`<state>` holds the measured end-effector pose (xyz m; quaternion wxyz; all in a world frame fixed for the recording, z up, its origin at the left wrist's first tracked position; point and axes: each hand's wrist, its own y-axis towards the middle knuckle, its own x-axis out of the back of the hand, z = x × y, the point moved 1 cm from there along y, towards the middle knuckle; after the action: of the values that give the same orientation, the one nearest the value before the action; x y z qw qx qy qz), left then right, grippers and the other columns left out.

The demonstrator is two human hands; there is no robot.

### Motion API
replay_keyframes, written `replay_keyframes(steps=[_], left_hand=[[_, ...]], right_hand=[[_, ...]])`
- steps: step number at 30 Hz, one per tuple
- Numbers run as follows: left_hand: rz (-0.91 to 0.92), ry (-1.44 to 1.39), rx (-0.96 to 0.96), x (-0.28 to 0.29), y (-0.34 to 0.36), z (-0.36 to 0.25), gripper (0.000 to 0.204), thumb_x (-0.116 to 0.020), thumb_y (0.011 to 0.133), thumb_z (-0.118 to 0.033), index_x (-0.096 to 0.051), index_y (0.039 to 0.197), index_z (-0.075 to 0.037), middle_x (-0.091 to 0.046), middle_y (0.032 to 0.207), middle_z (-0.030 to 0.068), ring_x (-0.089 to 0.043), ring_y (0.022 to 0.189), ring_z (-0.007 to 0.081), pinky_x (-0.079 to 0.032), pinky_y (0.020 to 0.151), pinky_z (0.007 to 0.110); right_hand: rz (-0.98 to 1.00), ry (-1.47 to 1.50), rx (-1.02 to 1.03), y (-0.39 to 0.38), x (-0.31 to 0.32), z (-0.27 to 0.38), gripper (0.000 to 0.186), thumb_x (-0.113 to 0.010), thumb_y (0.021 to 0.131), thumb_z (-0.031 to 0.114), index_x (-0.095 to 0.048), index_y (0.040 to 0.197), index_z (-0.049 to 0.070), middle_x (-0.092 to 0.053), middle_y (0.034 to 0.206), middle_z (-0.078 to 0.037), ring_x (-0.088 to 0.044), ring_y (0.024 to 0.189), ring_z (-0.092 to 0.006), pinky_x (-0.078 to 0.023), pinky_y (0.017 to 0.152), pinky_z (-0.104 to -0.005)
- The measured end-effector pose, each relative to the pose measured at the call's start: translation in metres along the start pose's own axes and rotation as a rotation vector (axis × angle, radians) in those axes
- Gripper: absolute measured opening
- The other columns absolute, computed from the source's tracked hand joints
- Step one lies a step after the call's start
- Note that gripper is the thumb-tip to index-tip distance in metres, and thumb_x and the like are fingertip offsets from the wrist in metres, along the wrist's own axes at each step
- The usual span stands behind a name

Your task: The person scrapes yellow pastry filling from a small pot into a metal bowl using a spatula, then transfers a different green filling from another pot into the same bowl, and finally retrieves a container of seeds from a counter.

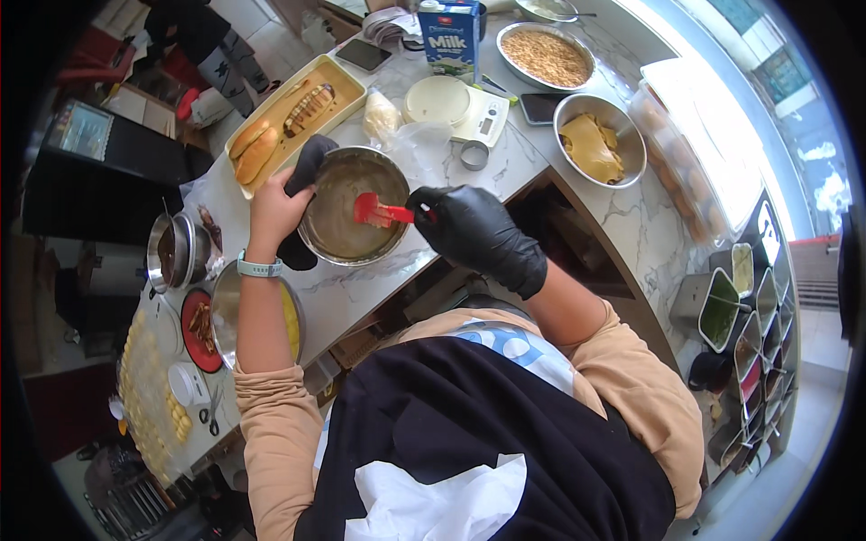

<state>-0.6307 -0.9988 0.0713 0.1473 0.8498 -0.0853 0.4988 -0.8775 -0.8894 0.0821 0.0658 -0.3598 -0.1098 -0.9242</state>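
Note:
My bare left hand (278,209) is closed at the left rim of a steel mixing bowl (338,171), with a dark cloth (309,166) between hand and metal. The bowl tilts toward me, and a thin brownish coating covers its inside. In my right hand (476,233), gloved in black, is the handle of a red spatula (368,210). The spatula's head is inside the bowl, against the coated wall. Its handle's end is hidden in the glove.
Beyond the bowl stand a white kitchen scale (484,122), a piping bag (382,117), a metal ring (474,155) and a blue milk carton (448,41). A tray (352,90) of long buns lies left; bowls of crumbs (544,56) and yellowish sheets (591,147) sit right.

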Motion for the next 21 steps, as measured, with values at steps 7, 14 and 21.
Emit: replay_keyframes(steps=[7, 14, 21], left_hand=[[0.182, -0.285, 0.109, -0.024, 0.011, 0.018, 0.033, -0.063, 0.073, -0.024, -0.059, 0.095, 0.001, -0.063, 0.08, 0.0106, -0.059, 0.07, 0.0168, -0.045, 0.066, 0.028], [0.339, -0.654, 0.613, -0.017, 0.011, 0.031, 0.049, -0.054, 0.082, -0.034, -0.044, 0.119, -0.003, -0.057, 0.106, 0.0059, -0.055, 0.088, 0.0134, -0.044, 0.077, 0.027], [0.104, 0.187, 0.325, 0.004, 0.007, 0.065, 0.049, -0.059, 0.079, -0.028, -0.043, 0.118, -0.004, -0.054, 0.109, 0.0153, -0.054, 0.098, 0.0239, -0.043, 0.08, 0.034]], right_hand=[[0.024, 0.076, -0.01, -0.018, -0.029, -0.02, 0.029, -0.053, 0.08, 0.018, -0.052, 0.107, 0.009, -0.058, 0.067, -0.015, -0.056, 0.058, -0.0309, -0.045, 0.054, -0.038], [-0.109, 0.098, 0.045, -0.021, -0.019, -0.021, 0.041, -0.053, 0.081, 0.024, -0.044, 0.117, 0.006, -0.058, 0.068, -0.015, -0.057, 0.058, -0.0317, -0.045, 0.054, -0.039], [-0.334, 0.101, -0.107, -0.013, -0.002, -0.06, 0.035, -0.056, 0.08, 0.022, -0.049, 0.112, 0.009, -0.059, 0.068, -0.013, -0.057, 0.055, -0.0267, -0.046, 0.052, -0.034]])
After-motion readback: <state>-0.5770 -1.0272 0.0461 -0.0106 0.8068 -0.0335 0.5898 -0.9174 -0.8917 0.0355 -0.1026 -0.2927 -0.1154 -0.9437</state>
